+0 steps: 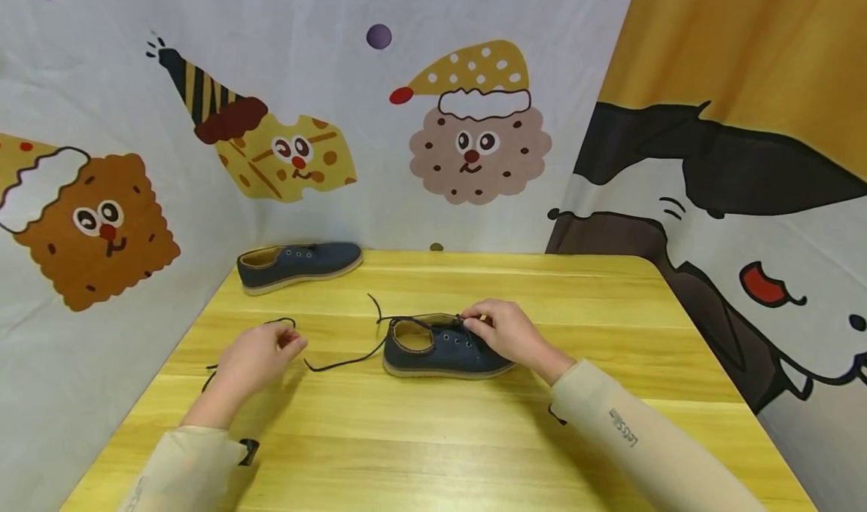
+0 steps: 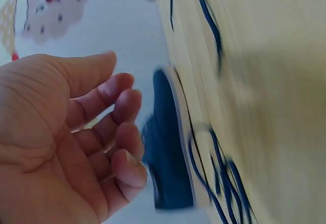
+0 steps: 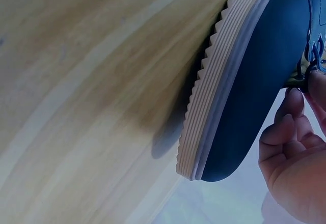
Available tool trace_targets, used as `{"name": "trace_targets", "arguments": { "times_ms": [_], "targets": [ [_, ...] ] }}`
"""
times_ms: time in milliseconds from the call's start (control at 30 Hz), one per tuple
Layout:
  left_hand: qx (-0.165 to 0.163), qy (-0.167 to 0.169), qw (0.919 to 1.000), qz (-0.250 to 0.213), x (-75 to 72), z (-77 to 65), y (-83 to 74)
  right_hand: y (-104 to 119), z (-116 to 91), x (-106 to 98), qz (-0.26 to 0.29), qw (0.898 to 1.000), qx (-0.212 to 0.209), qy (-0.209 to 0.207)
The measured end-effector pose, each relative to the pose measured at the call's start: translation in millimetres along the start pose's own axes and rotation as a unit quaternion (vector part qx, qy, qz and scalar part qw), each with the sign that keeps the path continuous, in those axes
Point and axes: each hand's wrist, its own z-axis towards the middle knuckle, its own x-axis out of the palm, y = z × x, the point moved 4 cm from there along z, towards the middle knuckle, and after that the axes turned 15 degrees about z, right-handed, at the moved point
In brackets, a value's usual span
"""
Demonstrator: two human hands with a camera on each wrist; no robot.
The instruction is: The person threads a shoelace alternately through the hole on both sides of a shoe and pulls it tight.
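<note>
A navy shoe (image 1: 433, 360) with a pale sole lies on the wooden table, its toe pointing right. A dark shoelace (image 1: 345, 362) runs through its eyelets, and loose ends trail left over the table. At the far side of the lacing, my right hand (image 1: 504, 331) pinches the lace between thumb and fingers; in the right wrist view the fingertips (image 3: 293, 99) meet beside the eyelets. My left hand (image 1: 254, 361) hovers left of the shoe, fingers loosely curled and holding nothing. Its palm faces the camera in the left wrist view.
A second navy shoe (image 1: 305, 265), its eyelets bare of lace, stands at the table's back left. Another dark lace (image 2: 224, 183) lies bunched on the table (image 1: 406, 437) beneath my left hand. A printed cloth (image 1: 379, 158) hangs behind the table.
</note>
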Motion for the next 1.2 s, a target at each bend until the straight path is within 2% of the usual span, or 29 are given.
{"name": "trace_targets", "arguments": {
  "times_ms": [100,167,233,300,400,533,633,833,1033,1167,1200],
  "targets": [
    [0.027,0.021,0.9993,0.01,0.3,13.6,-19.4,-0.4,0.8,0.0,0.0,1.0,-0.003,-0.006],
    [0.028,0.039,0.9982,0.035,1.0,19.0,-24.7,-0.3,1.1,0.0,0.002,1.0,-0.007,-0.009],
    [0.003,0.06,0.9959,0.067,3.4,21.3,-22.4,0.0,1.4,-0.1,0.001,1.0,-0.012,-0.009],
    [-0.034,0.084,0.9927,0.079,7.2,20.8,-16.0,0.6,1.4,-0.4,0.002,1.0,-0.016,-0.01],
    [-0.074,0.124,0.988,0.054,19.3,19.1,-7.0,1.0,1.3,-1.6,0.005,1.0,-0.017,-0.014],
    [-0.069,0.148,0.9867,0.005,35.2,19.7,-6.0,1.4,1.2,-3.1,0.005,1.0,-0.014,-0.017],
    [-0.062,0.153,0.9862,-0.013,38.9,20.4,-9.6,0.8,1.6,-3.0,0.001,1.0,-0.01,-0.017],
    [-0.064,0.168,0.9822,-0.053,35.8,17.5,-16.6,-0.1,1.1,-1.0,0.003,1.0,0.0,-0.015],
    [-0.044,0.144,0.9874,-0.05,36.9,13.0,-11.6,-0.1,0.0,0.6,0.002,1.0,-0.002,-0.016],
    [-0.052,0.126,0.9899,-0.038,36.3,12.7,1.2,-0.4,-0.3,1.3,0.002,1.0,-0.001,-0.015],
    [-0.054,0.112,0.9917,-0.031,34.6,13.3,5.9,-0.6,-0.3,1.6,0.004,1.0,-0.001,-0.014]
  ]
}}
